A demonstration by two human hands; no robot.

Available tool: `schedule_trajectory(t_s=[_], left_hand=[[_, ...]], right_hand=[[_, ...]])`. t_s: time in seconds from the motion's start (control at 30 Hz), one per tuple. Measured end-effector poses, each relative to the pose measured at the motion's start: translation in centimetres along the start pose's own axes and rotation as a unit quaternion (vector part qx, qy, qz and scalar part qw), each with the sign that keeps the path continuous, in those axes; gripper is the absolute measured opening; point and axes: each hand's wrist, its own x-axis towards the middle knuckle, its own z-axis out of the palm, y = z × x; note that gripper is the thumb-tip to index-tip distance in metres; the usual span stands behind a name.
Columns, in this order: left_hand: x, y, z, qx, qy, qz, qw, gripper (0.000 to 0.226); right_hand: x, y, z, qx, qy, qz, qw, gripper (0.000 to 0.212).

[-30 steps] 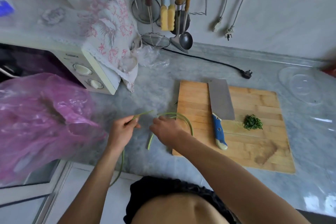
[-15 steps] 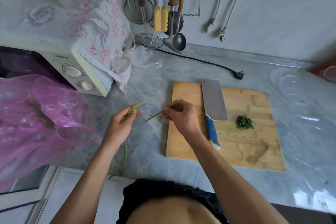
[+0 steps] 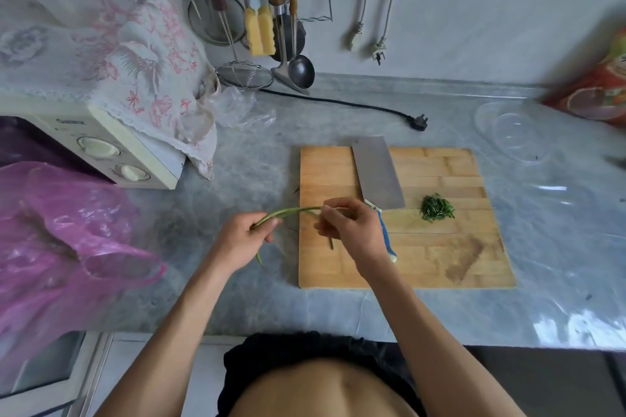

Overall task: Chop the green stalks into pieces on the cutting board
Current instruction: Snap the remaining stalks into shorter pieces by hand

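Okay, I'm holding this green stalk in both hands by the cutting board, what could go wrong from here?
1. The green stalk arcs between the left hand and right hand; bent further, it may snap.
2. The cleaver lies on the cutting board right beside the right hand, so a careless reach could meet the blade.
3. Laying the stalk down might scatter the chopped greens.

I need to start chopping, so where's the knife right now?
The knife lies on the cutting board, untouched, left of the chopped greens, its blue handle behind the right hand.
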Motion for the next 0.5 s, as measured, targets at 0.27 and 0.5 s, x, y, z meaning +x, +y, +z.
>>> schedule_trajectory(t_s=[0.27, 0.5], left_hand=[[-0.4, 0.5, -0.4, 0.049, 0.095, 0.103, 0.989, 0.012], [-0.3, 3.2, -0.8, -0.073, -0.006, 0.07, 0.995, 0.009]], right_hand=[[0.8, 0.5, -1.4, -0.094, 0.009, -0.008, 0.995, 0.013], [0.7, 1.6, -0.3, -0.017, -0.051, 0.04, 0.998, 0.017]])
